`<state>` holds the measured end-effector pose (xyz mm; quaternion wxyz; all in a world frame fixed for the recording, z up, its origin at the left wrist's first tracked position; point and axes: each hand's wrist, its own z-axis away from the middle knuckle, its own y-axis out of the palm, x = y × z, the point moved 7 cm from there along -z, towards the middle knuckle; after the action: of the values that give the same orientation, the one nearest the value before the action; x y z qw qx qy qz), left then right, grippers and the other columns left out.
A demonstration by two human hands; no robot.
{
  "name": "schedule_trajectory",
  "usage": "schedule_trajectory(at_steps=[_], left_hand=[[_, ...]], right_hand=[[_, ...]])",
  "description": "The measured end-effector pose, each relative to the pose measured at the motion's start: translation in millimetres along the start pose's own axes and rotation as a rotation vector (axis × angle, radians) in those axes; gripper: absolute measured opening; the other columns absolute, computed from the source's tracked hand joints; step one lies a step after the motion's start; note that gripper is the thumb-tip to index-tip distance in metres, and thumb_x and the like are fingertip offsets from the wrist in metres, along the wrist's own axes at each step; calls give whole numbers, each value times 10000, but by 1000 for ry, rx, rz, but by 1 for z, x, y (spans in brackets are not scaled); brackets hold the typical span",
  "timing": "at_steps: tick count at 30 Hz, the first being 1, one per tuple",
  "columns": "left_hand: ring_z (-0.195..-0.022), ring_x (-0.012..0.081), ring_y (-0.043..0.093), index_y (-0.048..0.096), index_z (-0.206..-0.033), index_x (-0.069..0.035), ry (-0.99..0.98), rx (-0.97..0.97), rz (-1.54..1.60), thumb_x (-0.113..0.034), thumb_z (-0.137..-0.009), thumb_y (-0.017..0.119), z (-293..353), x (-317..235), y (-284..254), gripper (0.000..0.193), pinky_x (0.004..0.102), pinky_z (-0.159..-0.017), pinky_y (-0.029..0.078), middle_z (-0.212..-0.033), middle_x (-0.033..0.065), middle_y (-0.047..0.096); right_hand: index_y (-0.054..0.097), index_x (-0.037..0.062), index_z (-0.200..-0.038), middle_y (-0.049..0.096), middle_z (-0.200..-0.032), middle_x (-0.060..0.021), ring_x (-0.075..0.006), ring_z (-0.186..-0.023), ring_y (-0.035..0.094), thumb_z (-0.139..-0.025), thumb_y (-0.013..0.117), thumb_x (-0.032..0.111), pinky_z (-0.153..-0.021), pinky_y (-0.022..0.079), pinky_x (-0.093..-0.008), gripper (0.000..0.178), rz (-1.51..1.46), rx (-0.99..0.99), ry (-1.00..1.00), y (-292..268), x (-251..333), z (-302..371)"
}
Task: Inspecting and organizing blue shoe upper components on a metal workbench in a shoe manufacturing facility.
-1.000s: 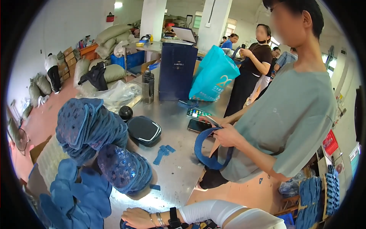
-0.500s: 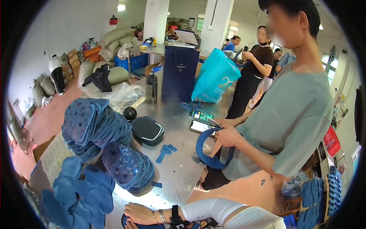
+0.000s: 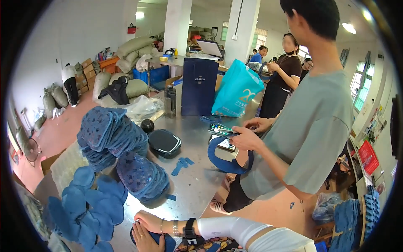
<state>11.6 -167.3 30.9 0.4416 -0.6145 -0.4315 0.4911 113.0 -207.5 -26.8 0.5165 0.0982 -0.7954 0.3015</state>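
At the bottom edge, a dark blue fabric piece [image 3: 169,243] lies under both my hands, partly cut off by the frame. My left hand [image 3: 145,240] rests flat on it, fingers stretched out, a ring on one finger. My right hand [image 3: 147,221], with bracelets and a black wrist strap, curls its fingertips at the piece's far edge beside the left fingers. Just left of them lie loose plain blue fabric ovals [image 3: 89,206]. Beyond stand a patterned blue stack [image 3: 142,176] and a taller stack [image 3: 110,133] of similar pieces.
A black case [image 3: 164,142], blue scraps [image 3: 182,165], a bottle [image 3: 170,102], a navy bag [image 3: 199,86] and a turquoise bag [image 3: 237,90] stand on the metal table. At right, a person in a grey-green shirt [image 3: 306,122] holds a blue strip [image 3: 222,161] and scissors over two phones.
My left hand has come into view on the fabric piece beside my right hand, which has shifted slightly up. The person at right has turned away and lowered the strip slightly.
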Motion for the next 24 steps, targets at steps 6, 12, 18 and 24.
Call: schedule_trajectory(at_steps=[6,12,18,24], left_hand=[[-1385,403,281,324,-1402,110,-18,58,11,-473,-888,535,-1,-1,-3,806,498,-1145,205,-1461,285,342],[-1353,421,328,364,-1366,141,-120,-142,15,-364,-933,509,4,16,2,681,469,-1138,237,-1425,314,374],[-1317,448,367,391,-1349,143,-146,-232,191,-281,-940,524,10,24,-4,604,477,-1119,268,-1397,329,402],[-1289,447,397,399,-1357,118,-148,-308,417,-241,-981,484,17,36,-4,527,465,-1108,279,-1392,316,416]], right_hand=[[494,-14,-1218,548,-1171,-213,-323,-1087,568,-905,491,19,-927,461,-387,315,59,16,202,-21,15,39],[498,-41,-1217,624,-1087,-202,-308,-998,640,-885,608,144,-845,511,-373,395,160,134,318,-38,20,65],[586,-46,-1115,669,-964,-227,-349,-894,646,-784,685,347,-788,506,-394,523,158,444,490,-24,22,60],[616,74,-994,644,-868,-138,-317,-812,634,-734,671,238,-686,501,-422,312,289,231,116,-17,64,74]])
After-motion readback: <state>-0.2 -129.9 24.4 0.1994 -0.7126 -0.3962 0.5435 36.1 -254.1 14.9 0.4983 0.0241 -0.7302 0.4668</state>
